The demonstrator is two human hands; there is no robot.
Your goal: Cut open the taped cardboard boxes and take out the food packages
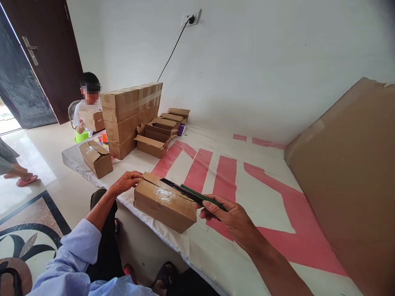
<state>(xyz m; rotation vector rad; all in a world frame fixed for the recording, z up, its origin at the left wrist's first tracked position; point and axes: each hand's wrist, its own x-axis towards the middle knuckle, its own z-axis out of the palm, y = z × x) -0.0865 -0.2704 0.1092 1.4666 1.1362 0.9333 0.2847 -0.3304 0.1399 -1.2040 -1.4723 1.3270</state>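
Grips what looks like a box cutter point(197, 197) in the right hand point(219, 211), fingers wrapped round the handle, dark end laid low along the top seam of the taped carton point(165, 210). Sets the left hand point(127, 183), fingers loosely bent, against the taped carton's left end, near the top corner; cannot tell whether pinching or merely steadying. Find the taped carton itself lying lengthwise between both hands, near the front edge of the cloth-covered surface point(212, 250).

Judging by the thin corrugated walls, likely handles stiff along the edges, softer mid-panel, apt to dent under a hard push. Hard to tell the weight with the contents hidden; probably manageable with two hands. Likely slips more on the shiny clear tape point(166, 194) than on bare cardboard. Best held low by the two short ends, or by one end corner well away from the blade line.

Left of the taped carton, a second carton point(97, 161). Beyond the taped carton, open cartons point(151, 142) in a row, and beside them a stack of cartons point(121, 119).
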